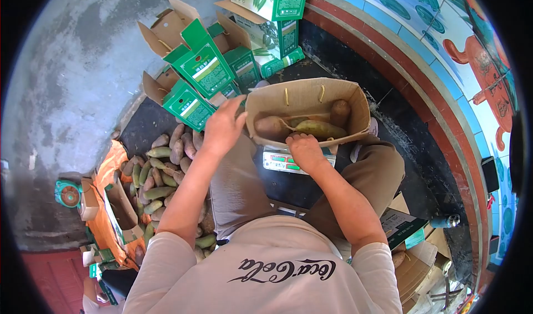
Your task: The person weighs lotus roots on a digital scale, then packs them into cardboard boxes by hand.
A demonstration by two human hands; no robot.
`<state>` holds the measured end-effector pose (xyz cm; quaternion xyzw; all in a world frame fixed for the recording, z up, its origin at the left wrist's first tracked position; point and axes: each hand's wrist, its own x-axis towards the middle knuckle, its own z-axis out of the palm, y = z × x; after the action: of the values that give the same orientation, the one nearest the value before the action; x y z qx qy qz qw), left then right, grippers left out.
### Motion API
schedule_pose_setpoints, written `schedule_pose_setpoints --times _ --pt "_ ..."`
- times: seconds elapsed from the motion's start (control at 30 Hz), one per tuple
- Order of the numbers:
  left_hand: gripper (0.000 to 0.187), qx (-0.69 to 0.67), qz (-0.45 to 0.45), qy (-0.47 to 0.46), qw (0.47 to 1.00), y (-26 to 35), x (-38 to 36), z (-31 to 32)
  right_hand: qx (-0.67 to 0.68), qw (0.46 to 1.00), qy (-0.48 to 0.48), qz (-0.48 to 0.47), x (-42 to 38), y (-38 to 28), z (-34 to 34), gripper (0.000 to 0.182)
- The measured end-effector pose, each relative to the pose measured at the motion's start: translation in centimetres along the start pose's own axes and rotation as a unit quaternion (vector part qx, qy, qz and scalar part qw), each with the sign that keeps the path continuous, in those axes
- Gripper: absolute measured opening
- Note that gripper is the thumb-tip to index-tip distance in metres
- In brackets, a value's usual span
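An upright cardboard box [308, 104] with rope handles stands open in front of me. Inside lie several large root vegetables, among them a green one [321, 129] and a reddish-brown one [340, 113]. My left hand [225, 126] is beside the box's left edge, fingers apart and holding nothing. The fingers of my right hand [305, 152] curl over the near rim. Below the box, the panel of a digital scale [277, 161] with green displays shows between my knees; my right hand partly covers it.
A heap of green and brown root vegetables [161, 172] lies to my left, next to an orange sheet [102, 189]. Green printed cartons [205, 64] stand ahead. A tiled wall [388, 17] runs along the right. Another carton [400, 228] sits beside my right leg.
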<state>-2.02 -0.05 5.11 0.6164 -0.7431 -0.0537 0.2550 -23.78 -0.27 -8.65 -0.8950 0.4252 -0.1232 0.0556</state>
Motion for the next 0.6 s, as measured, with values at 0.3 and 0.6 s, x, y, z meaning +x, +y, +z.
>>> schedule_pose_setpoints --times 0.3,0.6 --pt "0.026 -0.164 -0.047 0.08 0.982 0.7 0.7 -4.6 0.047 0.999 0.016 0.01 0.3 -0.2 -1.7 0.012" --pt "0.03 -0.315 -0.02 0.106 0.943 1.8 7.3 -1.1 0.233 0.952 0.196 -0.009 2.8 -1.0 -11.4 0.015"
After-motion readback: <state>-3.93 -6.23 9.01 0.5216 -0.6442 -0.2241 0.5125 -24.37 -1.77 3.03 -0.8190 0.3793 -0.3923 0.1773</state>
